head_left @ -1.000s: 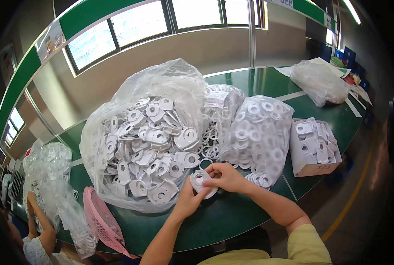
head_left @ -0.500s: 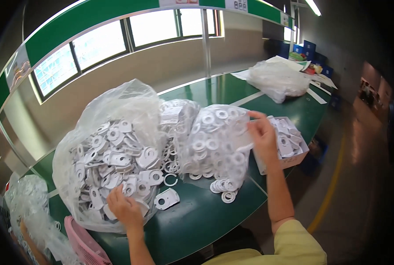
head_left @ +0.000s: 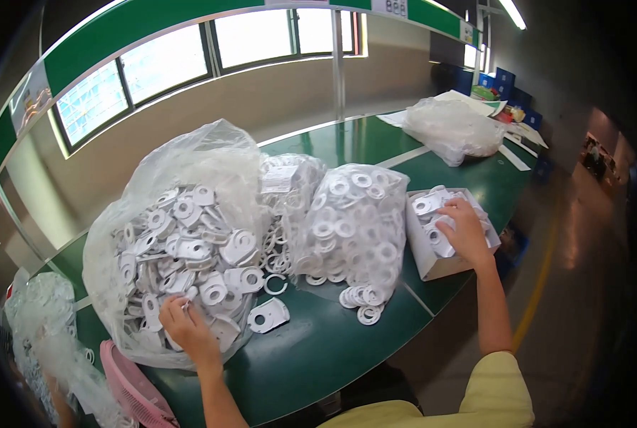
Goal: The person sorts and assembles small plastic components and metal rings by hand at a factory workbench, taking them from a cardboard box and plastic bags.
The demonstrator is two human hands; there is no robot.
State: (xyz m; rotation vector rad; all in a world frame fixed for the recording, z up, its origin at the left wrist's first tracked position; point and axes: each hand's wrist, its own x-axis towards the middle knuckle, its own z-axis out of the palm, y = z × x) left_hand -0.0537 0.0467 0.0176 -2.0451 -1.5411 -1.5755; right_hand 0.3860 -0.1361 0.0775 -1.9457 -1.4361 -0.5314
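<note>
L hand at white pcs, R hand over box, can't tell grips; pcs prob. light, stiff, take by rim

Pale yellow short-sleeved top and bare forearms
The right sleeve is plain, loose and softly creased, ending around the elbow; matching fabric curves along the lower edge, and the left hand and right hand are bare

Fingers of the right hand hide some boxed white parts.
</note>
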